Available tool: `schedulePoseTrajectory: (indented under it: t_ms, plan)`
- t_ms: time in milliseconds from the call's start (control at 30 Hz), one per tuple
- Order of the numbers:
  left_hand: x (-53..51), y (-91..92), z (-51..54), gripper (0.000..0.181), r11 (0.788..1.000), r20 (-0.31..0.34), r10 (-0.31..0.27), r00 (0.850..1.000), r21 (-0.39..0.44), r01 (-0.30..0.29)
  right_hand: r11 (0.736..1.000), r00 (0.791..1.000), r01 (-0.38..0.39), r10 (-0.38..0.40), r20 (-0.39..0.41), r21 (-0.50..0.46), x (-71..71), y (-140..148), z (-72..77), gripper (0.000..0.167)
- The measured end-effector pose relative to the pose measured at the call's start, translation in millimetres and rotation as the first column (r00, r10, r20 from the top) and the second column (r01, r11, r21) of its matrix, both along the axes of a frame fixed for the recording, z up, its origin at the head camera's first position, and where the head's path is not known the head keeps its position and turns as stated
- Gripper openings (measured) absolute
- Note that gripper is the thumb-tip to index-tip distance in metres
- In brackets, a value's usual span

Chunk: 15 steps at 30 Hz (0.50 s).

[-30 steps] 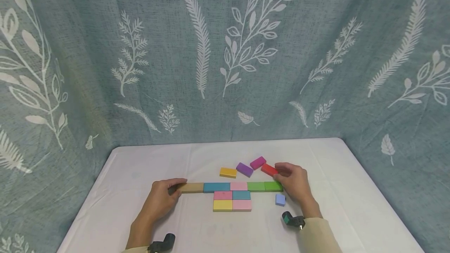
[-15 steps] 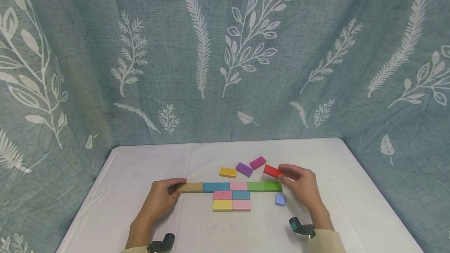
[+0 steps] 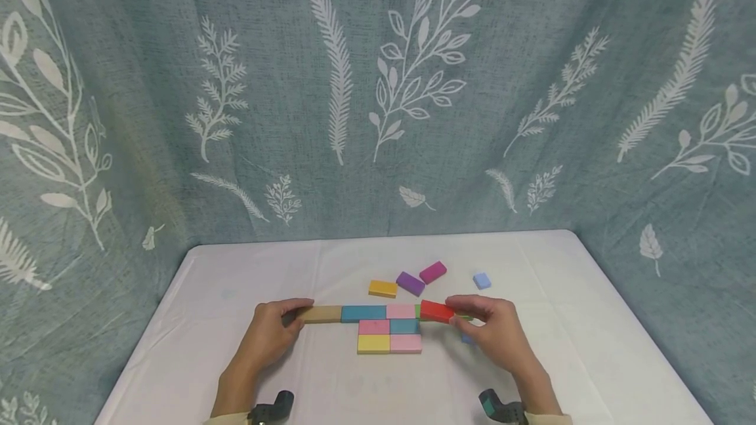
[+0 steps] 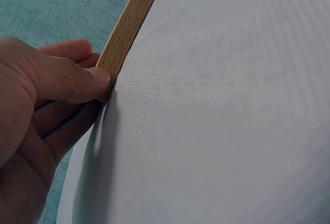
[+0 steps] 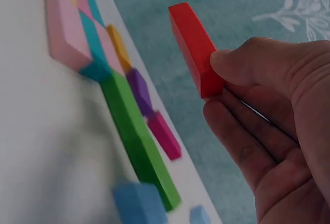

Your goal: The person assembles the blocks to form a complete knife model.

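My right hand [image 3: 499, 333] pinches a red block [image 3: 436, 311] by one end between thumb and fingers. In the right wrist view the red block [image 5: 192, 49] is raised off the table. From the head view it overlaps the green blocks [image 5: 136, 131] at the right end of a row. At the row's left end, my left hand [image 3: 273, 338] grips the tan wooden block [image 3: 321, 315] with thumb and fingers; the left wrist view shows the thumb on the wooden block's side [image 4: 126, 33]. A blue block [image 3: 363, 313] and a pink block [image 3: 401, 311] lie between.
Against the row's front side sit pink [image 3: 375, 327], teal [image 3: 405, 326], yellow [image 3: 373, 344] and light pink [image 3: 405, 344] blocks. Behind it lie orange-yellow [image 3: 382, 289], purple [image 3: 410, 284], magenta [image 3: 433, 272] and light blue [image 3: 482, 281] blocks. Another blue block [image 5: 139, 203] is partly hidden by my right hand.
My right hand has lifted the red block from beside the magenta block and brought it left and nearer, over the green blocks. A light blue block behind is uncovered. The left hand stays put.
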<state>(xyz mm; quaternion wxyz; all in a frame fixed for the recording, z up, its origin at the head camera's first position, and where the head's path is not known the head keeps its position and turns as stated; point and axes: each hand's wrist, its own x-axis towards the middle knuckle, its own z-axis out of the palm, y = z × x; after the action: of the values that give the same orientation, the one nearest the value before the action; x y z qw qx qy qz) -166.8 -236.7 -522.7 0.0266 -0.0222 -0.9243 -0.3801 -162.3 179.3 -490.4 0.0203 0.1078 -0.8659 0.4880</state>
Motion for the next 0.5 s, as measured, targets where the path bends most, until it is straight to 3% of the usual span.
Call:
schedulePoseTrajectory:
  t_ms: [233,500]
  plan:
    - [-0.5,0.3,-0.5,0.039,1.000,-0.006,0.002,1.000,0.001,-0.002,0.995,0.995,-0.100,0.101,-0.012,0.027,10.9,-24.5,-7.0,0.031]
    - [0.6,1.6,-0.7,0.039,1.000,-0.011,0.005,1.000,-0.003,-0.005,0.968,0.968,-0.250,0.250,-0.007,-0.025,18.2,-48.1,-15.9,0.027]
